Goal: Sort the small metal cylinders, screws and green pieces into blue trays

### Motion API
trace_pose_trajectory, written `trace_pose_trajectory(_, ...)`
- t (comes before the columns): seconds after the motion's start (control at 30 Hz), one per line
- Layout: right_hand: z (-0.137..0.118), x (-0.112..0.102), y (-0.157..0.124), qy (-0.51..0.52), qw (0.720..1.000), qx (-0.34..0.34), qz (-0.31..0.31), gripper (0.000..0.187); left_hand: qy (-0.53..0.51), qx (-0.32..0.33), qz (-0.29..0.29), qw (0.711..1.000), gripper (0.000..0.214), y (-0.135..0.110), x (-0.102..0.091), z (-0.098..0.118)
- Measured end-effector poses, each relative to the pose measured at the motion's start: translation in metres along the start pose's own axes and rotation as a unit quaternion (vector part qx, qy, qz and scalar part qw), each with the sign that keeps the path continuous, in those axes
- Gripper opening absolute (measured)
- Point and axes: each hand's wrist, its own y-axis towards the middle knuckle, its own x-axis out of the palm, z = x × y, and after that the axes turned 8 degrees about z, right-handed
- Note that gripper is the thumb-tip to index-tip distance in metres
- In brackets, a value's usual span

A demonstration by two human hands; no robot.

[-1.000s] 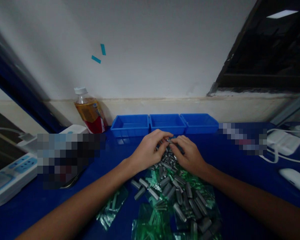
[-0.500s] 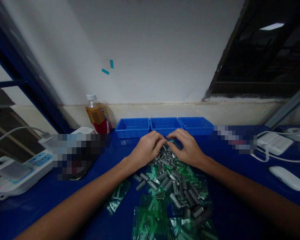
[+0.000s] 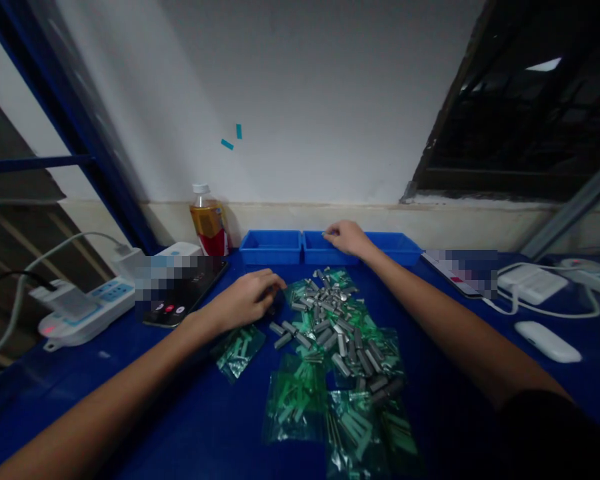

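My right hand (image 3: pixel 350 238) reaches over the middle blue bin (image 3: pixel 325 256), thumb and fingertips pinched around a small dark metal part (image 3: pixel 326 234) whose kind is too small to make out. Left of the pile, my left hand (image 3: pixel 250 298) is low over the table, its fingers loosely bent and apart from the thumb, with no item visible in it. Between my forearms is a pile of grey metal cylinders (image 3: pixel 365 362) and smaller shiny metal pieces (image 3: pixel 330 300). Green plastic bags (image 3: pixel 296 407) of parts lie under and in front of them.
Blue bins stand left (image 3: pixel 271 256) and right (image 3: pixel 397 253) of the middle one, along the wall. A drink bottle (image 3: pixel 210 223), a phone (image 3: pixel 200 287) and a power strip (image 3: pixel 87 300) are at left. At right are a white charger (image 3: pixel 537 285) and a white case (image 3: pixel 547 341).
My hands have parted: the right moved forward from the pile to above the middle bin, the left drew back leftward. The camera view shifted slightly.
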Motion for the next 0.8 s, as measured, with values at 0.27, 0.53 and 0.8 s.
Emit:
trace_pose_trajectory(0.27,-0.012,0.015,0.038,-0.018,0.992,0.04,-0.117,0.02,-0.013,0.034,-0.061,0.997,0.03,-0.02,0.0,-0.007)
trace_pose_trajectory(0.53,-0.032,-0.017,-0.071,0.083,0.991,-0.082,0.059,0.029,-0.069,-0.009,0.05,0.996,0.007,-0.021,0.006,0.008)
trace_pose_trajectory(0.8,-0.057,-0.031,-0.176,0.184,0.931,-0.283,0.137,0.016,-0.23,-0.009,0.061,0.971,0.012,-0.014,0.018,0.068)
